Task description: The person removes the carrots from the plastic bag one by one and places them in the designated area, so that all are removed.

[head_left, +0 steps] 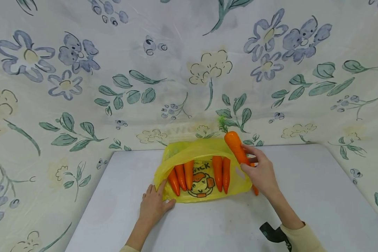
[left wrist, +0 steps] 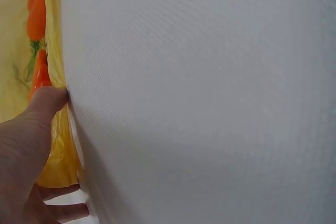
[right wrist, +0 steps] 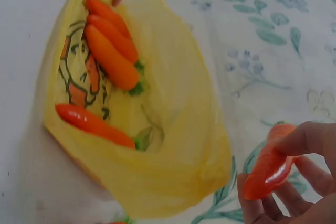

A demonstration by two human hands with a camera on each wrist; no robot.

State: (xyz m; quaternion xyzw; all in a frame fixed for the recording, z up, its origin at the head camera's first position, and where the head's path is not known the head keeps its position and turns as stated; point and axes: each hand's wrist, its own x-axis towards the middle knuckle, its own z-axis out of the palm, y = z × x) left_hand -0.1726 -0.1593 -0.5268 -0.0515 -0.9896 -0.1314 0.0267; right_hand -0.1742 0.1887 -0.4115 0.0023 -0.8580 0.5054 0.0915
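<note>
A yellow plastic bag with a cartoon print lies on the white table, its mouth gaping. Inside it, several orange carrots form two groups, left and right of the print. My left hand rests at the bag's left edge, fingers spread and thumb against the plastic. Above the bag's right side, my right hand pinches a carrot between thumb and fingers, its leafy green top pointing up and away. One more carrot lies right of the bag, mostly hidden beneath this hand.
White table surface extends to both sides of the bag. Behind the table hangs a floral cloth. A black strap-like piece sits by the right sleeve.
</note>
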